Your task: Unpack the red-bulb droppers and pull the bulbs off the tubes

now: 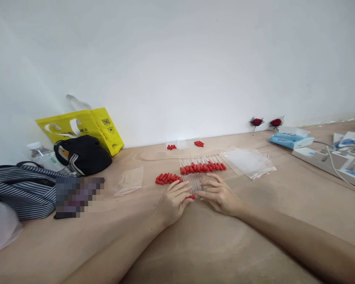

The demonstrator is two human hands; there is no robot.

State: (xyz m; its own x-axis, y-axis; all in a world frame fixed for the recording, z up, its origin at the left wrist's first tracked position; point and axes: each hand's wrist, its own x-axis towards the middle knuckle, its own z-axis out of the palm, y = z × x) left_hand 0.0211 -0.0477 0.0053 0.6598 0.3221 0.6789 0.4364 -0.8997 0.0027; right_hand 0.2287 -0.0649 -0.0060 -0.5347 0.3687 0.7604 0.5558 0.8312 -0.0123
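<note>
Head view: left hand [174,198] and right hand [220,195] are flanking sticks [194,182] on the bench [180,244], fingers curling loosely, partly hiding them; whether either is gripping, I cannot tell. Red-tipped sticks [205,167] are lying just beyond, plastic bags [250,161] beside them, roses [257,122] farther back.

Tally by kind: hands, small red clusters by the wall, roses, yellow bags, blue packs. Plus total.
Hands: 2 (left hand, right hand)
Small red clusters by the wall: 2 (left cluster, right cluster)
Roses: 2 (left rose, right rose)
Yellow bag: 1
Blue pack: 1
Total: 8
</note>
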